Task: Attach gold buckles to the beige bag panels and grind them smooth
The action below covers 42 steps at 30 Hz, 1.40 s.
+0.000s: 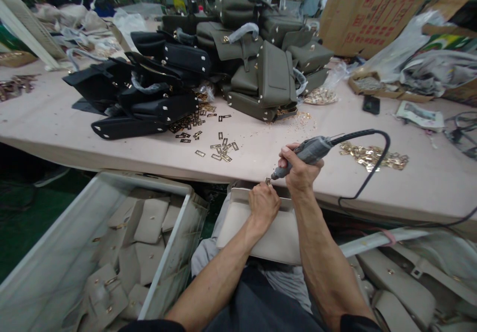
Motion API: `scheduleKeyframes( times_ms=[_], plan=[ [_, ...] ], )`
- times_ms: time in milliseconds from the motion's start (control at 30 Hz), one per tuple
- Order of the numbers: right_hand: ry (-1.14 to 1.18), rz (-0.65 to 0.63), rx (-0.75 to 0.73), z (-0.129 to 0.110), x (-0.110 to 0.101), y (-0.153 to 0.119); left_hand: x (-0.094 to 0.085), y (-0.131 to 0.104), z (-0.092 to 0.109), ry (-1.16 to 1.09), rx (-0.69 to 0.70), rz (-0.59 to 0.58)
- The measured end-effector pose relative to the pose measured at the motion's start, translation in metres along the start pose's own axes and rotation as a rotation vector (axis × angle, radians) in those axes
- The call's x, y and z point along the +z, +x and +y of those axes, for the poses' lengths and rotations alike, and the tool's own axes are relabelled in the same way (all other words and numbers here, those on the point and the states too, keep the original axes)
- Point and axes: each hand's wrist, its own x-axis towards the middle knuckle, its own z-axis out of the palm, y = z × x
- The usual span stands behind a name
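Fingers [286, 159] of my right hand [298, 170] are curled tight round a grey rotary tool [303, 155]; those of my left hand [264, 204] are bunched and pinch a tiny metal piece [267, 180], mostly hidden behind the knuckles. Both sit just below the middle of the frame, at the near edge of the pink table [261, 138].

Largest first: the table runs edge to edge, its far side lost under clutter. A cardboard box [372, 11], upper right and cut off by the frame, carries red print too blurred for me to read. Olive bags [268, 68] and black bags [149, 88] are heaped at upper centre. A beige bag [276, 232] rests on my lap under my left hand, its lower part covered by my forearms.

The tool's long axis slants from upper right down to lower left, tip towards the metal piece; its black cord [367, 173] loops off right. I see no label on it.
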Motion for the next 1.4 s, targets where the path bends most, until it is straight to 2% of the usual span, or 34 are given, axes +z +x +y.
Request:
scheduleKeyframes(
  times_ms=[333,500,800,967,1233,1400],
  plan=[
    [0.018,0.038,0.009,-0.004,0.003,0.003,-0.008,-0.002,-0.002,-0.066,-0.016,-0.006],
    [0.118,0.088,0.086,-0.011,-0.005,0.008,-0.015,0.002,-0.008,-0.167,-0.037,-0.047],
    [0.229,0.140,0.176,-0.017,-0.026,0.015,-0.003,-0.001,-0.004,-0.145,-0.057,-0.012],
    [0.293,0.170,0.226,-0.017,-0.038,0.020,0.002,0.005,-0.013,-0.360,-0.115,-0.060],
    [0.341,0.203,0.272,-0.010,-0.047,0.026,0.019,0.014,-0.016,-0.927,-0.360,-0.196],
    [0.386,0.224,0.298,-0.001,-0.058,0.033,0.014,0.016,-0.015,-1.092,-0.416,-0.219]
  ],
)
